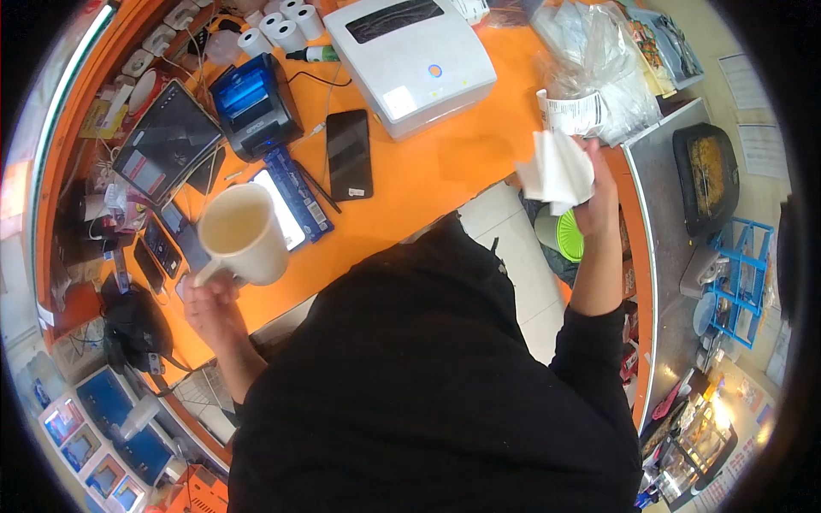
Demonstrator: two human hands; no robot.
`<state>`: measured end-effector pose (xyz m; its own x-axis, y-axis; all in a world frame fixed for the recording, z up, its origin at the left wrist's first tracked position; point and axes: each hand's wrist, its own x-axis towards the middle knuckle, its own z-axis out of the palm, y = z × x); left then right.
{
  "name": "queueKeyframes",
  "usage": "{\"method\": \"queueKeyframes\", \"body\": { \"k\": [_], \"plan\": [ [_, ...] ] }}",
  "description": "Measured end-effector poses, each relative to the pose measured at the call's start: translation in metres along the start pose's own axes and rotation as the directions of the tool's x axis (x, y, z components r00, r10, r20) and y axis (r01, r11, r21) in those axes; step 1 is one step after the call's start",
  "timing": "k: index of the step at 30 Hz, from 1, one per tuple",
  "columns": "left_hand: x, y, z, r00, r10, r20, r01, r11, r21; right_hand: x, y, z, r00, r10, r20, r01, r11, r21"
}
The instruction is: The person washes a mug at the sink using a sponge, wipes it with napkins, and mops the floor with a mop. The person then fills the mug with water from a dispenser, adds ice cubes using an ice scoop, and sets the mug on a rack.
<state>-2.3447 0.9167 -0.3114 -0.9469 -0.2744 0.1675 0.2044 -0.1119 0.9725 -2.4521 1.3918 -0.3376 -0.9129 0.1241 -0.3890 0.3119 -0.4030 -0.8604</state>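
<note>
Near left, the left hand [214, 310] had its fingers closed at the handle [208, 271] of a pale mug [263, 244] — the mug lay just far of those fingers and a little right, its long axis leaning far-left toward the mouth. Well apart, farther off at right, the right hand [601, 190] pinched a folded white tissue [558, 171], fingers narrow, the sheet jutting left. Between the hands stretched the orange table [410, 184] — a dark flat device [350, 154] on it, a white machine [419, 77] beyond.
</note>
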Motion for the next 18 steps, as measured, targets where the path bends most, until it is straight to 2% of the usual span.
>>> {"method": "queueKeyframes", "body": {
  "k": [2, 4, 5, 7, 9, 10, 11, 12, 14, 16, 17, 18],
  "plan": [
    [-0.002, -0.005, 0.015, 0.999, -0.016, -0.045, 0.018, 0.998, 0.057, -0.019, 0.006, 0.025, 0.994, -0.059, 0.094, 0.050, 0.994, 0.096],
    [0.001, -0.007, 0.031, 0.999, 0.025, 0.030, -0.028, 0.993, 0.111, -0.032, 0.017, 0.050, 0.960, -0.168, 0.222, 0.122, 0.970, 0.209],
    [0.005, -0.008, 0.037, 0.992, 0.059, 0.108, -0.070, 0.993, 0.097, -0.042, 0.013, 0.075, 0.945, -0.256, 0.205, 0.209, 0.951, 0.226],
    [0.013, -0.014, 0.049, 0.957, 0.136, 0.255, -0.163, 0.982, 0.090, -0.051, 0.017, 0.101, 0.885, -0.358, 0.299, 0.310, 0.930, 0.198],
    [0.016, -0.014, 0.065, 0.910, 0.180, 0.373, -0.232, 0.967, 0.101, -0.067, 0.015, 0.129, 0.735, -0.510, 0.447, 0.581, 0.814, -0.027],
    [0.017, -0.012, 0.071, 0.890, 0.181, 0.419, -0.247, 0.963, 0.108, -0.076, 0.013, 0.147, 0.605, -0.553, 0.572, 0.759, 0.617, -0.206],
    [0.016, -0.008, 0.074, 0.878, 0.136, 0.458, -0.260, 0.940, 0.220, -0.079, 0.018, 0.161, 0.477, -0.473, 0.740, 0.830, 0.519, -0.203],
    [0.016, -0.011, 0.083, 0.869, 0.217, 0.444, -0.305, 0.943, 0.136, -0.079, 0.024, 0.172, 0.331, -0.361, 0.872, 0.896, 0.409, -0.171],
    [0.012, 0.003, 0.099, 0.873, 0.185, 0.451, -0.296, 0.936, 0.190, -0.083, 0.046, 0.176, 0.423, -0.304, 0.854, 0.867, 0.411, -0.283],
    [0.012, 0.004, 0.103, 0.862, 0.118, 0.493, -0.258, 0.939, 0.226, -0.076, 0.048, 0.172, 0.346, -0.107, 0.932, 0.921, 0.228, -0.316],
    [0.010, 0.009, 0.110, 0.829, 0.109, 0.548, -0.345, 0.871, 0.349, -0.078, 0.043, 0.177, 0.353, 0.018, 0.936, 0.894, 0.289, -0.343],
    [0.010, 0.013, 0.123, 0.796, 0.154, 0.585, -0.435, 0.819, 0.375, -0.080, 0.038, 0.182, 0.354, 0.142, 0.924, 0.860, 0.338, -0.381]
  ]
}}
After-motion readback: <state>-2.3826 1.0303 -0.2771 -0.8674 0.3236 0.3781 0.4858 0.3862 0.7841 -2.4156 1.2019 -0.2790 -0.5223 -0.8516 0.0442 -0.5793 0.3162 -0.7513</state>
